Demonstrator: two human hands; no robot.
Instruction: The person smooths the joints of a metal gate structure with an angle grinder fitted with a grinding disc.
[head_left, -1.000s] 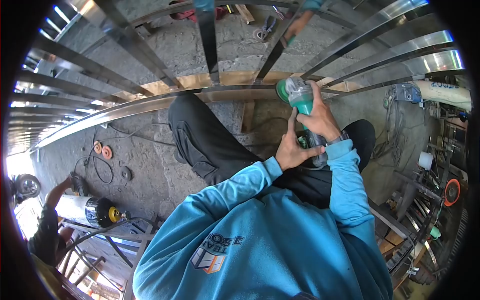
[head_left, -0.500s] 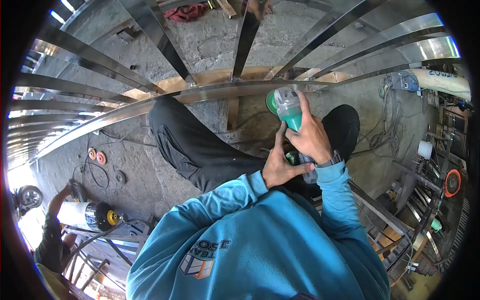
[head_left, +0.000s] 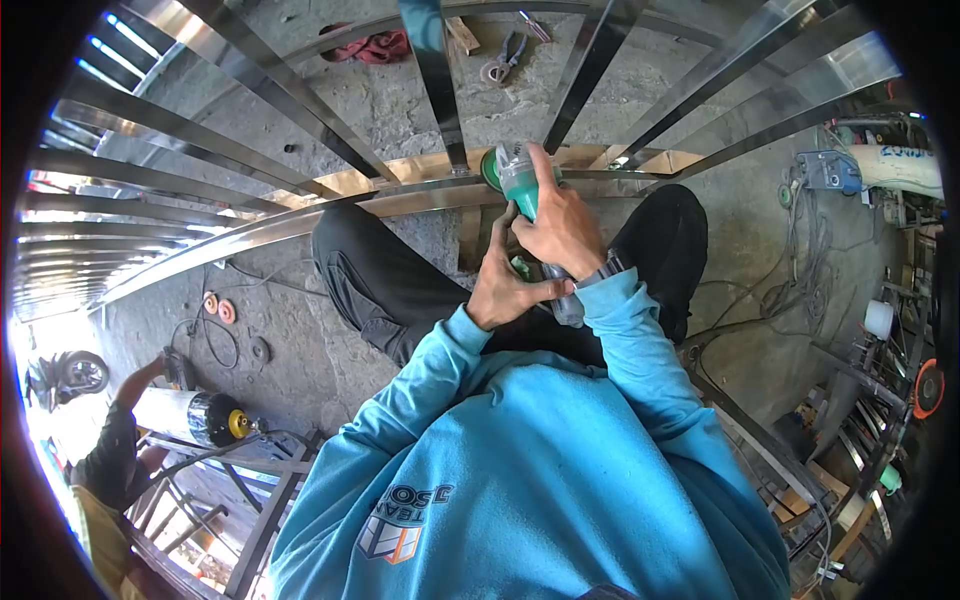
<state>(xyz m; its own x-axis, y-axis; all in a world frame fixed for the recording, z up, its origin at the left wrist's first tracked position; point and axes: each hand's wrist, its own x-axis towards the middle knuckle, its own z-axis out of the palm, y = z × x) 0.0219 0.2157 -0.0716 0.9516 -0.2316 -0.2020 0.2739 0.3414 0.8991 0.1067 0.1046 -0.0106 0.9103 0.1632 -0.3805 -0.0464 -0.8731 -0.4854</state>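
Both of my hands are wrapped around an angle grinder point(head_left: 523, 203) with a green body and a grey head. My right hand point(head_left: 565, 232) grips it near the head, the index finger stretched along the top. Lower down, my left hand point(head_left: 503, 285) holds the rear part of the body, its thumb across it. The grinder's green disc point(head_left: 491, 170) overlaps the shiny metal rail point(head_left: 420, 197) at the foot of an upright bar point(head_left: 436, 95). My palms hide much of the tool's body.
Polished bars fan out beyond the rail. Pliers point(head_left: 504, 60) and a red cloth point(head_left: 375, 45) lie behind them. At left are loose discs point(head_left: 227, 312), a gas cylinder point(head_left: 185, 415) and another person's arm point(head_left: 130, 400). Cables point(head_left: 785, 290) run over the floor at right.
The grinder and both hands have moved left and forward, bringing the disc up to the rail by an upright bar. The view has shifted, and the pliers now show.
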